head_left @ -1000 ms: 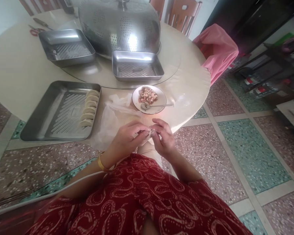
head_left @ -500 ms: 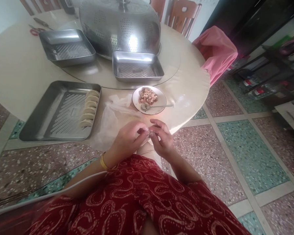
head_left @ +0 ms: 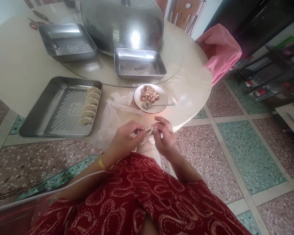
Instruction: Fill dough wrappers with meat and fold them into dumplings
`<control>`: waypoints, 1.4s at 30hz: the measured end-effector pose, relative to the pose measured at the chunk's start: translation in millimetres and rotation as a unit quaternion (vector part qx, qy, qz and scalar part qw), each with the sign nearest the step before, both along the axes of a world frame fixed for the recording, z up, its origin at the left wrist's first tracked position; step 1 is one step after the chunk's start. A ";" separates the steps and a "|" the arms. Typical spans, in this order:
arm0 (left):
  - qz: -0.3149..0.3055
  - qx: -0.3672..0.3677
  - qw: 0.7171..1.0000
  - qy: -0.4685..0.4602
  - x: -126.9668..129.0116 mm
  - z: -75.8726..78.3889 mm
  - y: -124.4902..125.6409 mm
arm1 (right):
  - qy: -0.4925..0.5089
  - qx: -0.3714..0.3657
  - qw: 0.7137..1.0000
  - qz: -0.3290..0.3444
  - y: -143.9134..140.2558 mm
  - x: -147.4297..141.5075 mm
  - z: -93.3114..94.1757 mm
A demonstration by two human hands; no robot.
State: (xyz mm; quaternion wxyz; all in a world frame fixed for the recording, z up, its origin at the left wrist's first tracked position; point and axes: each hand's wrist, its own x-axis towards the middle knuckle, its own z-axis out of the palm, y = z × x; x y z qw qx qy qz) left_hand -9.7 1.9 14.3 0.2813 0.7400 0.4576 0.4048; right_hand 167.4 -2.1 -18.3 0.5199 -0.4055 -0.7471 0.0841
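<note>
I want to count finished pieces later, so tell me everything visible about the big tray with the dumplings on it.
The big tray is a shallow rectangular pan of shiny metal with rounded corners, a raised rim and a ribbed floor. It lies flat at the near left edge of the round table. Five pale folded dumplings lie in a column along its right side; the rest is bare. Crumpled clear plastic lies just right of it. Neither hand touches it.

Terrazzo floor [head_left: 247, 153] in pink and green squares; round cream counter [head_left: 17, 65] at 11 o'clock; wooden chairs [head_left: 186, 13] at 12; dark shelving [head_left: 271, 65] at 2.
</note>
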 end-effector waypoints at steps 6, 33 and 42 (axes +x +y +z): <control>0.001 -0.014 1.000 -0.008 -0.7 4.0 -0.7 | -0.007 -0.004 1.000 0.009 0.1 -0.6 -1.1; 0.012 0.149 0.989 -0.003 5.5 2.3 -4.9 | 0.047 -0.102 0.988 0.103 0.2 5.7 10.7; -0.002 0.174 0.985 -0.016 6.4 2.9 -5.0 | 0.069 -0.079 0.988 0.110 -0.2 3.9 14.1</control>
